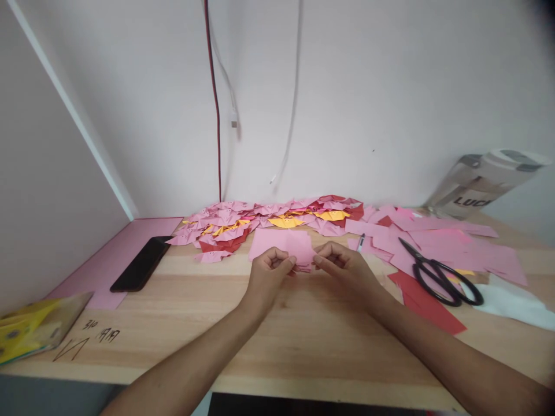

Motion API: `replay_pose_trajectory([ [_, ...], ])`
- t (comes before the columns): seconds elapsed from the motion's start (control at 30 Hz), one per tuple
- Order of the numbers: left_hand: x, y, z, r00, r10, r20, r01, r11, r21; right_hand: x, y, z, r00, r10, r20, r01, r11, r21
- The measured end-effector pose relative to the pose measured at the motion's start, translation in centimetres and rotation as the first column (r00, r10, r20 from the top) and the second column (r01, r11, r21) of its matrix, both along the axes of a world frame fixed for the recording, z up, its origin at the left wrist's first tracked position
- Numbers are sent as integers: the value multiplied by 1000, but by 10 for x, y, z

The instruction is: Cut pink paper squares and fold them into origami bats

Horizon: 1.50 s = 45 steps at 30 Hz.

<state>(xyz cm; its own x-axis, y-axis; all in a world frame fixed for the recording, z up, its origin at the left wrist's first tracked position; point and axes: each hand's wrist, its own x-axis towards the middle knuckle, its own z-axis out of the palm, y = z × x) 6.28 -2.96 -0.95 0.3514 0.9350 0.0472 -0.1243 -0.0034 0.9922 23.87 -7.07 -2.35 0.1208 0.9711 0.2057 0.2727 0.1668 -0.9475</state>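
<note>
Pink paper squares (281, 238) lie on the wooden table just beyond my hands. My left hand (272, 267) is closed in a pinch at the near edge of the pink paper, thumb against forefinger. From the other side my right hand (340, 263) pinches the paper's right corner. Whether they grip one sheet or a few is hard to tell, as the fingers cover the edges. Behind the squares lies a long pile of folded paper pieces (228, 216), mostly pink with some yellow and red. A pen (361, 242) is to the right of my right hand.
Black-handled scissors (440, 277) rest on pink paper scraps at right, near a red sheet (429, 303) and white tissue (511, 300). A black phone (141, 264) and yellow packet (39, 329) lie at left. A clear container (481, 185) stands back right. Cables (215, 104) hang along the wall.
</note>
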Motion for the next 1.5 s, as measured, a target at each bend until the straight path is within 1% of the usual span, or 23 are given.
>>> replay_pose_trajectory([
  [0.1, 1, 1, -2, 999, -9, 35, 10, 999, -40, 1, 0, -1, 999, -12, 43, 10, 998, 56],
  [0.37, 3, 0, -5, 995, 25, 94, -16, 996, -92, 2, -1, 0, 996, -18, 86, 8, 994, 108],
  [0.47, 5, 3, -8, 994, 34, 101, -24, 995, -98, 1, 0, 0, 996, -25, 86, 17, 995, 96],
  [0.63, 7, 9, -12, 995, 45, 88, -37, 995, -93, -1, 4, -3, 997, -40, 66, 39, 999, 14],
  [0.77, 4, 8, -10, 996, 46, 74, -41, 997, -65, -2, 4, -2, 998, -29, 48, 29, 1000, -8],
  [0.87, 2, 6, -8, 997, 42, 57, -40, 999, -33, -2, 2, -2, 999, -27, 46, 27, 1000, 9],
  [0.97, 1, 4, -6, 999, 41, 36, -41, 999, 19, -2, 1, -3, 1000, -27, -16, 27, 999, 17],
  [1.1, 1, 2, -2, 998, 58, -3, -58, 995, 78, -1, 0, -2, 992, -10, -123, 3, 998, -55],
  [1.17, 1, 2, 0, 998, 65, -15, -63, 992, 105, -1, -1, 0, 988, 1, -154, -16, 995, -97],
  [1.23, 1, 1, 1, 997, 73, -21, -69, 988, 139, -2, -2, 3, 987, -3, -161, -14, 994, -104],
  [1.3, 1, 1, 2, 997, 80, -24, -75, 984, 160, -2, -3, 5, 991, -18, -135, 8, 998, -70],
  [1.4, 1, 0, 2, 997, 74, -16, -70, 984, 163, -3, -2, 5, 996, -41, -79, 42, 999, 19],
  [1.5, 2, 0, 1, 998, 63, 8, -63, 985, 163, -2, -1, 1, 996, -41, -73, 47, 996, 82],
])
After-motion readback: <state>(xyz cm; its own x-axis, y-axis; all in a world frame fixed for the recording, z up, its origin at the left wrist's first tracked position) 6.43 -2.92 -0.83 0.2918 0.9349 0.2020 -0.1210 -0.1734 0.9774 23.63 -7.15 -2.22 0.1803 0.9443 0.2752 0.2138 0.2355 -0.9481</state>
